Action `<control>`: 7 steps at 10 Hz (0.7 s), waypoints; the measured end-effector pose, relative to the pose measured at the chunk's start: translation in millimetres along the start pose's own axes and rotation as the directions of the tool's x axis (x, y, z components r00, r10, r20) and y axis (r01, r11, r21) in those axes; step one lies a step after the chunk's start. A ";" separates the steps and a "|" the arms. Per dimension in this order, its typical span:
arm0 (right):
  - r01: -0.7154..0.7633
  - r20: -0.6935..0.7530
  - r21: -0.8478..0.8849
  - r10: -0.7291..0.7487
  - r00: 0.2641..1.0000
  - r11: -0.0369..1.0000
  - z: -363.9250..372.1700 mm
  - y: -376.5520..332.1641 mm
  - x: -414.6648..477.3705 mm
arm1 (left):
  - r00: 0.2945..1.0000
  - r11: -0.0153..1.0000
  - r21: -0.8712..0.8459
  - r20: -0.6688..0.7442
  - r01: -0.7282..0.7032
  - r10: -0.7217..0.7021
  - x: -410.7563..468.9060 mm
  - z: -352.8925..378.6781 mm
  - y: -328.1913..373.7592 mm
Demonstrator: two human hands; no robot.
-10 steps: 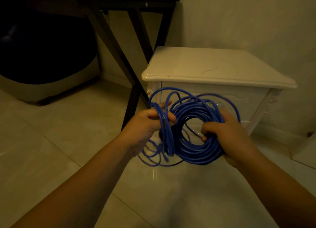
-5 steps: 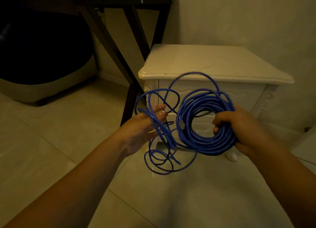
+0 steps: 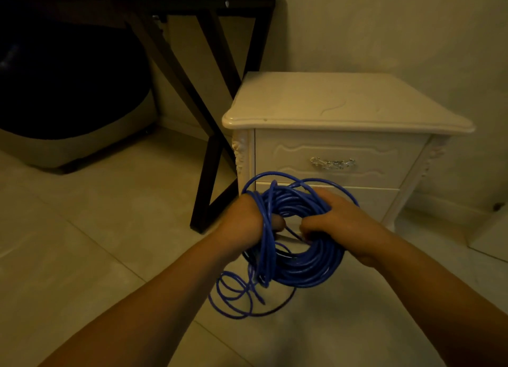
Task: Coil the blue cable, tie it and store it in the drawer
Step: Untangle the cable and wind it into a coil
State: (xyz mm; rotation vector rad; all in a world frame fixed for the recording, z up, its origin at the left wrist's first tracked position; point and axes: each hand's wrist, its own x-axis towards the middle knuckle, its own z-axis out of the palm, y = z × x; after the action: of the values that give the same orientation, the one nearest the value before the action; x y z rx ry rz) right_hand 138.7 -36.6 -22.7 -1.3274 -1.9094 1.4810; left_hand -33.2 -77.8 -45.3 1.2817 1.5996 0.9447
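Observation:
The blue cable point(image 3: 305, 267) is wound into a thick coil that I hold in front of me above the floor. My left hand point(image 3: 243, 221) reaches through the coil's left side, with several strands lying over its back and the fingers curled inside. My right hand point(image 3: 338, 223) grips the coil's right side, fingers curled round the bundle. A few loose loops hang below the coil near the floor. Behind stands the cream nightstand, its upper drawer point(image 3: 288, 160) closed, with a silver handle point(image 3: 332, 163).
The nightstand's top point(image 3: 343, 105) is bare. A dark table with crossed black legs point(image 3: 209, 174) stands to its left. A dark bulky object point(image 3: 68, 91) sits under that table. Tiled floor point(image 3: 96, 243) spreads below, a wall behind.
The head view dropped and moved back, baring the drawer front. My hands came together, the left one passing its loose strands onto the coil and pushing into it.

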 end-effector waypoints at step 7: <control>0.055 -0.226 0.007 -0.052 0.973 0.998 37.7 -0.1 -6.0 | 0.984 0.961 0.272 -0.181 0.049 0.001 -0.7 -10.1 4.0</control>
State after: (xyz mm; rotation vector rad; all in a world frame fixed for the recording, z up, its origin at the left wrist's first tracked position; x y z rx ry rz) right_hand 113.0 -61.9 -35.1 -1.3634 -1.7723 1.2557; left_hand -41.2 -78.2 -38.0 1.3921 1.9370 0.8634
